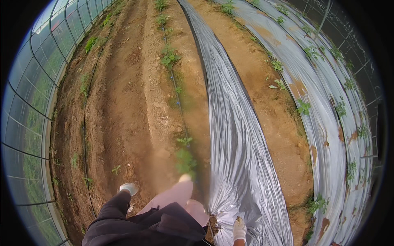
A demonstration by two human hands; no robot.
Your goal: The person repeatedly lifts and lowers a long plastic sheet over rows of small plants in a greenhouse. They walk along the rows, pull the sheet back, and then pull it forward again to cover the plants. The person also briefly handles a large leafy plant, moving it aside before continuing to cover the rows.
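My right hand (pixel 239 229), in a white glove with soiled fingertips, is at the wrinkled silver plastic mulch film (pixel 238 147) at bottom centre-right. Its fingers look close together; whether they grip the film is unclear. The film runs away from me in a long strip, bunched near a patch of bare soil to the left of this hand. My left hand (pixel 129 188), white-gloved below a dark sleeve, is out to the left over the brown soil, away from the film. Its fingers are too small to make out. My pink-trousered legs (pixel 172 196) stand between the hands.
A drip line (pixel 175 84) with green plants (pixel 170 57) runs left of the film. Another black line (pixel 85 123) lies farther left, near the greenhouse wall (pixel 40 104). To the right, past a soil path (pixel 271 129), are planted rows under silver film (pixel 323 138).
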